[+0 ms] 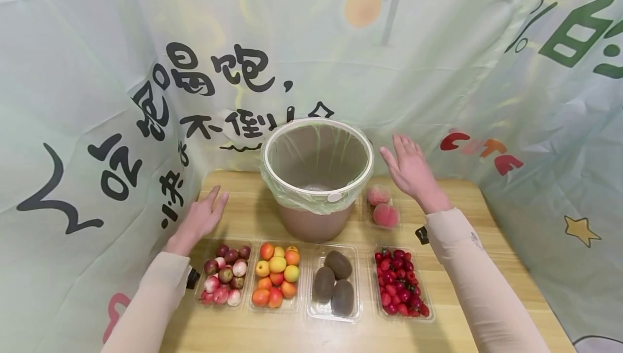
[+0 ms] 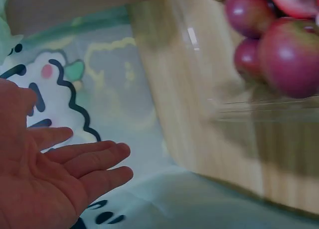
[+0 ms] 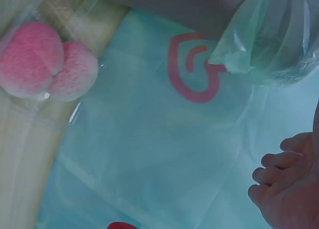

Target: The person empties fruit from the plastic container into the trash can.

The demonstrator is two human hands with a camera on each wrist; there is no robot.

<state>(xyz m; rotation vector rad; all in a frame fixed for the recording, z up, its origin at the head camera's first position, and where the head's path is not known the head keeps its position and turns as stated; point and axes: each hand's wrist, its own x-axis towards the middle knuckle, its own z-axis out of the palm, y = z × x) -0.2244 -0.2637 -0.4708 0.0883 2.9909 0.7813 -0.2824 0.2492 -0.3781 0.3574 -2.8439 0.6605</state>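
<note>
A brown trash bin [image 1: 311,223] with a pale green plastic liner [image 1: 321,201] and a white ring round its rim stands at the back of the wooden table. Left of it, my left hand [image 1: 201,218] hovers with fingers extended, above and behind a clear box of dark red and pinkish round fruit [image 1: 226,274]. My right hand [image 1: 409,169] is raised right of the bin's rim, fingers straight, holding nothing. Below that hand, two pink peaches [image 1: 386,215] lie in a clear box behind the front row. In the left wrist view the left hand [image 2: 75,174] shows an empty palm.
Along the front stand clear boxes of orange and yellow fruit [image 1: 276,274], three brown kiwis [image 1: 343,297] and red berries or cherries [image 1: 400,285]. Printed cloth [image 1: 428,88] hangs close round the table's back and sides. The wooden tabletop [image 1: 467,266] extends to the right.
</note>
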